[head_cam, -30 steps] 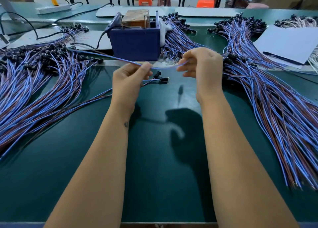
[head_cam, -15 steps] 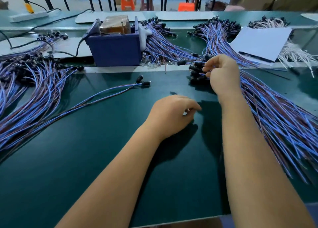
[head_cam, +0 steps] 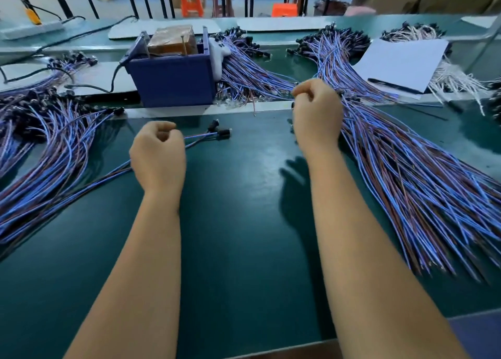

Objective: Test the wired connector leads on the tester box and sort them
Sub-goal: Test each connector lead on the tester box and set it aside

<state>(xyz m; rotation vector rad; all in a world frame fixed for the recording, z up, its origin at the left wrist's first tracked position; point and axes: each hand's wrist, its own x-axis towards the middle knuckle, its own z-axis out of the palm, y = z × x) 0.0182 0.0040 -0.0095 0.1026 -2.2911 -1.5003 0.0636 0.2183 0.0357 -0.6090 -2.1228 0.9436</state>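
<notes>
While both forearms reach over the counter [head_cam: 244, 223], the parts lie as follows.

Left hand [head_cam: 158, 155]: fingers curled into a loose fist above the green mat, knuckles up; no lead is plainly seen inside it, though two loose leads [head_cam: 200, 138] run just beside and under it.

Right hand [head_cam: 317, 109]: raised at the near end of the right bundle [head_cam: 406, 174], fingers curled with thumb and forefinger pressed together; whether a wire is pinched between them cannot be told, as the fingertips face away.

Two loose leads: blue and brown wires ending in black connectors [head_cam: 222, 132], lying flat on the mat between the hands and the tester box [head_cam: 173, 79].

Tester box: dark blue, open-topped, standing at the far edge of the mat, a brown block [head_cam: 172, 40] inside it and a black cable [head_cam: 113, 79] leaving its left side.

Left bundle [head_cam: 46, 152]: many blue and brown leads fanned across the left of the counter, black connectors at the far end.

Right bundle: a thicker fan of like leads, running from behind the right hand to the near right corner.

Middle bundle [head_cam: 244, 71]: more leads behind the box, on its right.

White sheet [head_cam: 404, 63]: lying over pale leads [head_cam: 450, 82] at far right, a black pen [head_cam: 390, 86] on its near edge.

Power strip [head_cam: 32, 29]: far left, on the rear counter.
</notes>
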